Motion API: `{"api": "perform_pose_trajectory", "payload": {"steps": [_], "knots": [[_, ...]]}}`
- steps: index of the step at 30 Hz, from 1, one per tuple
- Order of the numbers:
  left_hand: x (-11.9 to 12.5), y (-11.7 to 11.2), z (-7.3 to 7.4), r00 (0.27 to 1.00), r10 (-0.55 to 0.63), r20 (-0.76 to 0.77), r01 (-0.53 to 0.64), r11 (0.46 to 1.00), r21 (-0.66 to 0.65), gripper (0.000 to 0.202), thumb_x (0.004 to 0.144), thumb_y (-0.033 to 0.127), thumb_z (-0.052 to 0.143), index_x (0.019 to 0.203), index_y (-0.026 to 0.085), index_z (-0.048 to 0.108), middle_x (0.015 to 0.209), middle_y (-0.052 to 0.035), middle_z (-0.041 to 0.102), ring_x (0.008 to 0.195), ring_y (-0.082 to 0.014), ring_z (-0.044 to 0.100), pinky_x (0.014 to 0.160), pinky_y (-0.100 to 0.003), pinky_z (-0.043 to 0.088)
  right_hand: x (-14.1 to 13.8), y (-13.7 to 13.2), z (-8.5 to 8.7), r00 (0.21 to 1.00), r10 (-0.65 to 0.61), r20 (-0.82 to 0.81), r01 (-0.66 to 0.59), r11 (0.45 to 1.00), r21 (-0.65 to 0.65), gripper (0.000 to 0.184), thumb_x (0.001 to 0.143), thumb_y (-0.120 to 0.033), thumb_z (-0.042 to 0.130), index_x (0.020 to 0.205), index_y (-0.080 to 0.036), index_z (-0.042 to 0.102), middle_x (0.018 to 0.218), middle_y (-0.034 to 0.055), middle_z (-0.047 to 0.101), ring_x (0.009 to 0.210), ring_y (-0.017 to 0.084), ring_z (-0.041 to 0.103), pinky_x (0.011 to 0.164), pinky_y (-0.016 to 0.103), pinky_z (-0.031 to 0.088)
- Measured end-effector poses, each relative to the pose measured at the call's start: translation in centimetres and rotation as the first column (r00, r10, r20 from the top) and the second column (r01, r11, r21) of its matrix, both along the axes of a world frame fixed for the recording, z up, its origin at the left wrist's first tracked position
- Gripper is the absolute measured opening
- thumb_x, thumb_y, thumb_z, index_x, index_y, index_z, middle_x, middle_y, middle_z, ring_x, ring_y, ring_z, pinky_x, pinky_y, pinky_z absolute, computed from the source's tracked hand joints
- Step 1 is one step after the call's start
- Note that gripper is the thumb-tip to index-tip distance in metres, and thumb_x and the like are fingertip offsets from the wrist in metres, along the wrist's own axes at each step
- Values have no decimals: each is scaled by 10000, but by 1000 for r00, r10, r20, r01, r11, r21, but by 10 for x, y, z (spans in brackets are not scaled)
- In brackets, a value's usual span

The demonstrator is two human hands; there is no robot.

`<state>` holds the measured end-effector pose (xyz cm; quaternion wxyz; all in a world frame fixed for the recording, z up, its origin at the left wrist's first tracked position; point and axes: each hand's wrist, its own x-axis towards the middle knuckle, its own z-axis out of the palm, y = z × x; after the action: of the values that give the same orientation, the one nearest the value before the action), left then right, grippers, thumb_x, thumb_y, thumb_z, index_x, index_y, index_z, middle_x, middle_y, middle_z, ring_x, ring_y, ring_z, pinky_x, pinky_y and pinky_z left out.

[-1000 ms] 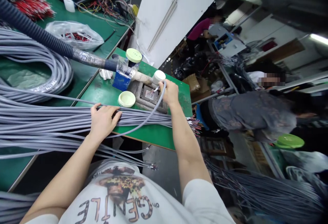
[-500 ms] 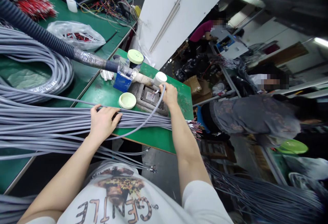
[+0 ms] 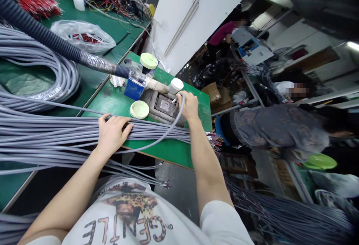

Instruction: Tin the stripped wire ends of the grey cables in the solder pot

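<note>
My right hand (image 3: 188, 105) is closed around one grey cable (image 3: 157, 141) near its stripped end. The thin wires (image 3: 170, 102) at that end point left over a small square metal pot (image 3: 164, 105) set in a grey block. Behind, the cable bends down in a curve toward me. My left hand (image 3: 112, 133) lies with fingers spread on a bundle of grey cables (image 3: 70, 125), pressing on it from above. The bundle runs under my right forearm, and its stripped ends (image 3: 214, 140) stick out past the green table's right edge.
A ribbed hose (image 3: 56, 41) ends beside a blue box (image 3: 134, 89) near the pot. Around it stand a pale open dish (image 3: 139, 109), a white jar (image 3: 176, 85) and a yellow-lidded jar (image 3: 149, 61). Coiled cable (image 3: 64, 77) lies left. People work at the right.
My right hand has moved slightly right with the cable, and the wire ends have shifted a little right over the pot. My left hand stays on the bundle.
</note>
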<state>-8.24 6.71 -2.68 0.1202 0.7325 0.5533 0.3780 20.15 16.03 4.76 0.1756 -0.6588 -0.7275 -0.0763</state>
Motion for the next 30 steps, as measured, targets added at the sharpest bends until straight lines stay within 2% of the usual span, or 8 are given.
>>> {"api": "perform_pose_trajectory", "payload": {"steps": [3,5,7,9,12,18,25,30], "knots": [[3,-7,9,970,-30,242,40,999,-36,184,858,358,566,884,238,704,882,-34,748,869,-216,660,991,-450,366,-4,-47,17,979,195,-54,-182,966,186,275,936,-363,445,940,-218,679,879,58,698,802,201,583,794,351,401],[11,-18,17,868,-123,481,194,976,-101,205,850,371,577,860,223,719,886,-43,745,852,-203,660,888,-377,460,-10,-86,25,944,323,-63,-294,915,277,238,924,-331,479,991,-233,685,877,55,693,791,194,598,789,361,434],[25,-32,25,697,-220,682,460,867,-190,256,849,406,578,858,204,736,875,-60,743,831,-200,667,798,-330,502,-17,-123,26,880,470,-59,-429,843,324,234,890,-272,546,1093,-275,662,939,41,705,840,198,621,772,363,471],[42,-45,29,523,-232,820,700,666,-259,346,854,479,554,875,190,743,858,-71,746,825,-205,675,779,-322,514,-25,-153,21,805,593,12,-568,764,306,304,872,-229,578,1163,-306,618,1046,29,720,912,200,635,807,381,487],[63,-59,29,396,-118,910,798,534,-278,500,821,607,524,790,160,745,728,-66,722,692,-181,644,686,-300,513,-33,-186,4,763,640,90,-639,727,250,292,877,-216,574,1138,-338,622,1088,4,724,948,178,640,833,375,501],[73,-71,24,392,-11,920,801,496,-335,501,747,616,612,725,137,756,641,-41,680,571,-123,538,588,-247,461,-35,-218,-27,800,599,40,-585,762,277,311,879,-171,551,1128,-336,638,1036,6,738,943,159,635,840,353,518],[74,-76,16,445,-25,895,789,483,-379,489,761,568,618,652,103,722,593,-34,640,553,-100,489,554,-218,416,-36,-230,-37,778,610,-152,-555,780,290,374,878,-111,500,1211,-251,599,1065,79,716,990,190,603,812,375,515],[77,-76,12,469,-35,883,775,497,-392,444,783,534,608,669,120,721,621,-41,665,570,-109,529,579,-223,444,-42,-236,-37,795,436,-421,-335,895,294,215,845,-114,552,1001,-209,664,851,68,701,780,174,622,707,338,500]]}}
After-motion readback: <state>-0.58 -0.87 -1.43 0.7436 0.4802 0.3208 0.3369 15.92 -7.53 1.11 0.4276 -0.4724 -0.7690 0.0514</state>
